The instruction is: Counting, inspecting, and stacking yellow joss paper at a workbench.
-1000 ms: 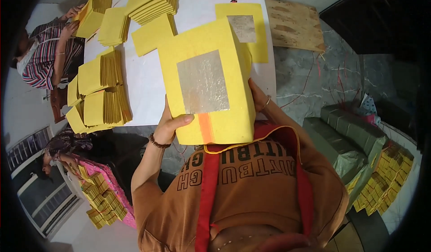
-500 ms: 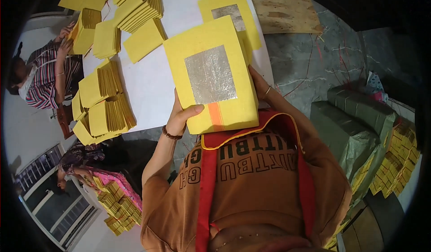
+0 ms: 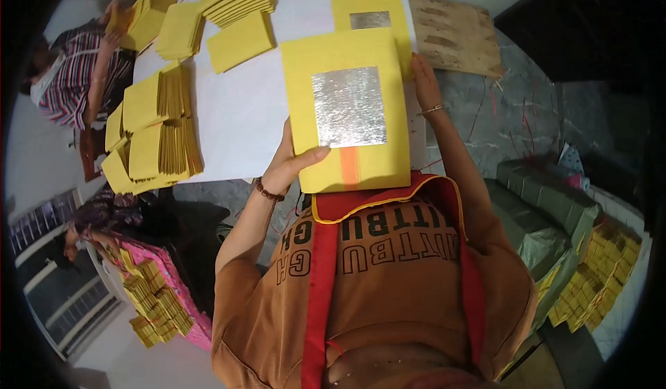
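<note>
"Joss-paper stack (image 3: 347, 111), yellow, with a silver foil square (image 3: 349, 91) on its face. Where is it?"

"In front of the person's chest, held up over the near edge of the white table (image 3: 232, 115), with its lower edge just by the red apron (image 3: 392, 200). An orange stripe (image 3: 349, 169) runs down from the foil to that edge."

"And the left hand (image 3: 286, 163)?"

"Grasping the stack at its lower left side: the thumb lies across the face, just under the foil's corner, and the fingers go out of sight behind. A dark beaded bracelet (image 3: 269, 193) is on that wrist."

"What about the right hand (image 3: 424, 84)?"

"Beyond the stack, fingers stretched out along the right edge of a second foil-marked yellow piece (image 3: 369, 4) on the table. I cannot tell whether it grips or touches that piece."

"What else is on the table?"

"A yellow packet (image 3: 241, 41) lies alone, a fanned pile (image 3: 239, 1) sits past it, and folded bundles (image 3: 163, 146) line the left side."

"Anyone nearby?"

"A co-worker in a striped shirt (image 3: 78, 77), at far left, has both hands at another yellow block (image 3: 149, 11)."

"And off to the right?"

"A plywood board (image 3: 454, 35), and lower down, bales in green wrapping (image 3: 548, 195)."
</note>
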`<state>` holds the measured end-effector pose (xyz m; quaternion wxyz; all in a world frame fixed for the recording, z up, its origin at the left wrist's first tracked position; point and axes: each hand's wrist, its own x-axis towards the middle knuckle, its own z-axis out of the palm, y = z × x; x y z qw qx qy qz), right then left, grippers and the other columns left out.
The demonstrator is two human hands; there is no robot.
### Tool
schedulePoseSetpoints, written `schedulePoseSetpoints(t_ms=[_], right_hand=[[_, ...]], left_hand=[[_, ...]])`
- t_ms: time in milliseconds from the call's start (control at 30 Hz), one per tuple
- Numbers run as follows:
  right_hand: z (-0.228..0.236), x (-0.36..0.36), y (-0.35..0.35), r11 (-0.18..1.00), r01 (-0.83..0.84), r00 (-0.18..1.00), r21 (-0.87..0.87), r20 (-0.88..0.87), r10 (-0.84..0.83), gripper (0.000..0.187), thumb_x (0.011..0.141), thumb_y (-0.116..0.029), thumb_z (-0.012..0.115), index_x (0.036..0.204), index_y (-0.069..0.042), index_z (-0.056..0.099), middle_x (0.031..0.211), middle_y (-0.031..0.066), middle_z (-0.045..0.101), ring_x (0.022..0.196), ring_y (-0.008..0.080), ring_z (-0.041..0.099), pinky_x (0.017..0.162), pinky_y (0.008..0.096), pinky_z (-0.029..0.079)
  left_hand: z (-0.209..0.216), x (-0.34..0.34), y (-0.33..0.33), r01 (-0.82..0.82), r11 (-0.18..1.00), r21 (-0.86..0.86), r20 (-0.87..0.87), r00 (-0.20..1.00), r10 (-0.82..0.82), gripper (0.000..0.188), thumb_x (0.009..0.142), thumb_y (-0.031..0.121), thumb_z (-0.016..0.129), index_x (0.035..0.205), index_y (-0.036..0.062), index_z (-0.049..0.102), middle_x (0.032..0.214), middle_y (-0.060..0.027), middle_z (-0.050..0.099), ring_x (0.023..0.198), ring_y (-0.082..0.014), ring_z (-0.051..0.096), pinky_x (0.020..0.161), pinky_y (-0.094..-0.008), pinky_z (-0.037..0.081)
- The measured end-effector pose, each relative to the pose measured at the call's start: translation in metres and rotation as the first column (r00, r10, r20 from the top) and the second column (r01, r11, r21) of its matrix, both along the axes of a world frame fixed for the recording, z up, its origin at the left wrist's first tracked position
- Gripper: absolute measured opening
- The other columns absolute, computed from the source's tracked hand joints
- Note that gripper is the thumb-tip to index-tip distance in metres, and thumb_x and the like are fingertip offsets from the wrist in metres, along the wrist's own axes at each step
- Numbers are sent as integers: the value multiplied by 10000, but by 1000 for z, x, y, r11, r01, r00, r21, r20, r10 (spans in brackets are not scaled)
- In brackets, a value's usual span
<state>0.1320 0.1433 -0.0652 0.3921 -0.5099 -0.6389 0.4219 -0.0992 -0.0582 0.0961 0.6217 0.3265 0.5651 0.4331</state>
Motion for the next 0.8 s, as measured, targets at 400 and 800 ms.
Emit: schedulePoseSetpoints(t_ms=[400, 800], right_hand=[[27, -9, -57, 950, -300, 951, -81, -104, 291, 535, 953, -373, 238, 1371, -38, 241, 1403, 108, 277, 1273, 210, 290, 1048, 347, 229], [38, 40, -143, 904, -368, 869, -219, -427, 251, 567, 949, -409, 227, 1383, -43, 206, 1418, 111, 245, 1291, 217, 260, 1057, 350, 207]], left_hand=[[-97, -5, 24, -273, 959, -74, 199, 938, 282, 676, 917, 551, 193, 1363, 47, 258, 1307, -87, 394, 1190, -162, 378, 976, -284, 315], [-204, -5, 36, -152, 974, 168, 225, 968, 112, 505, 958, 358, 338, 1325, 20, 263, 1123, -68, 480, 973, -144, 504, 824, -240, 441]])
